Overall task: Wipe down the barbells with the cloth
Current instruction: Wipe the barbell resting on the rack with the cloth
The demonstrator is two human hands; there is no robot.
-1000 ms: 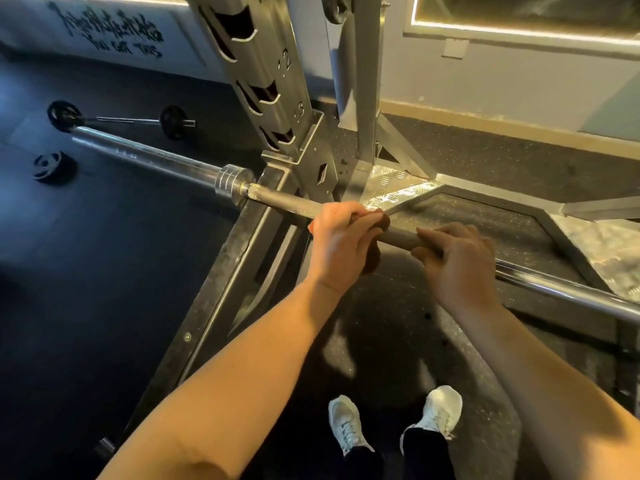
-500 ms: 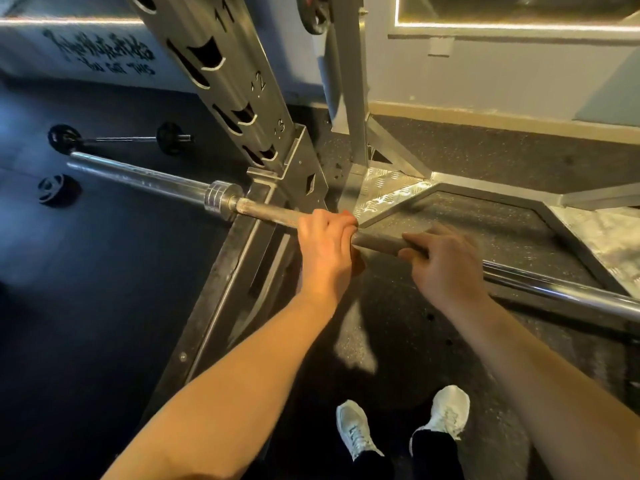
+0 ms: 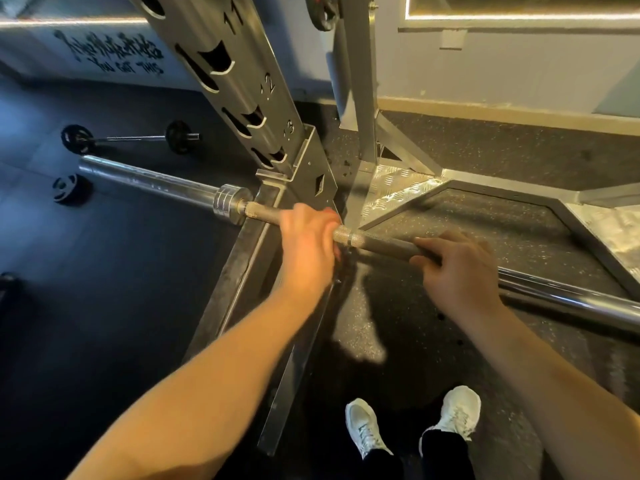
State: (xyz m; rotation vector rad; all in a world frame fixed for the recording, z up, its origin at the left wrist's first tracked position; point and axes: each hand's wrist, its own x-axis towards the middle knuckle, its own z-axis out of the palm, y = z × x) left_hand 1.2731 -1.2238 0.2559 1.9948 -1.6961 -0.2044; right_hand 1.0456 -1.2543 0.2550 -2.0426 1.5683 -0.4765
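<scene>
A long steel barbell (image 3: 377, 241) runs from the upper left to the right edge, with its collar (image 3: 230, 202) and smooth sleeve on the left. My left hand (image 3: 306, 244) grips the knurled shaft just right of the collar. Only a thin red edge of the cloth (image 3: 335, 214) shows under its fingers; the rest is hidden inside the grip. My right hand (image 3: 457, 268) holds the shaft further right, fingers curled over the bar.
A numbered rack upright (image 3: 235, 84) rises just behind the bar, and its steel base frame (image 3: 239, 268) crosses below my left hand. A small loaded bar (image 3: 131, 137) and a loose weight plate (image 3: 67, 188) lie on the dark floor at left. My white shoes (image 3: 367, 427) stand below.
My left hand has slid left along the shaft toward the collar, widening the gap to my right hand. The right hand keeps its place on the bar.
</scene>
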